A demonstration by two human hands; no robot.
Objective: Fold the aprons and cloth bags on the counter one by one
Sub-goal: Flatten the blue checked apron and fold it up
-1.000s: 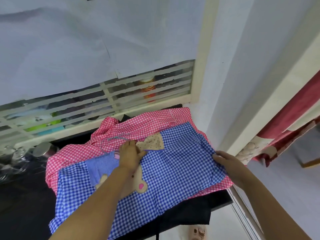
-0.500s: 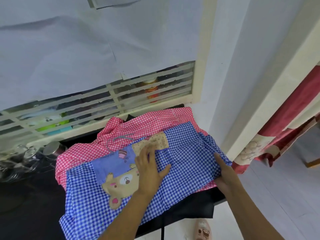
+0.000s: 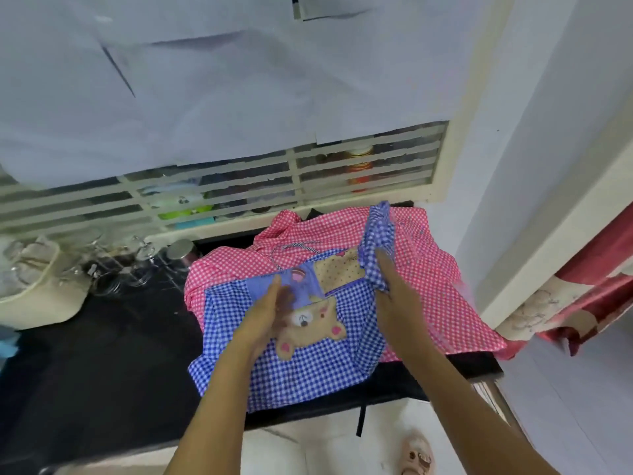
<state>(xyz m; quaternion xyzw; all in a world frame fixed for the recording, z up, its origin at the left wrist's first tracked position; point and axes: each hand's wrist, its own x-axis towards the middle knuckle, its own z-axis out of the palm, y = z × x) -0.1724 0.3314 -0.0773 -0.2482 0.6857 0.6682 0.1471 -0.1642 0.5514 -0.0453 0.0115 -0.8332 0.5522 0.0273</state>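
Observation:
A blue checked apron (image 3: 308, 365) with a bear patch lies on the black counter (image 3: 102, 354), on top of a pink checked apron (image 3: 442, 282). My left hand (image 3: 265, 313) rests flat with straight fingers on the blue apron, just left of the bear. My right hand (image 3: 394, 293) grips the apron's right side, which is lifted and bunched up above the hand. The fabric under both hands is partly hidden.
Glass jars (image 3: 130, 265) and a cream bowl (image 3: 34, 303) stand at the back left of the counter. A louvred window (image 3: 274, 176) runs behind. A white wall and door frame (image 3: 534, 234) close the right side; a red curtain (image 3: 596, 286) hangs beyond.
My right hand has lifted the blue apron's right edge and carried it inward toward the middle. My left hand slid left across the bear patch. The camera shifted right.

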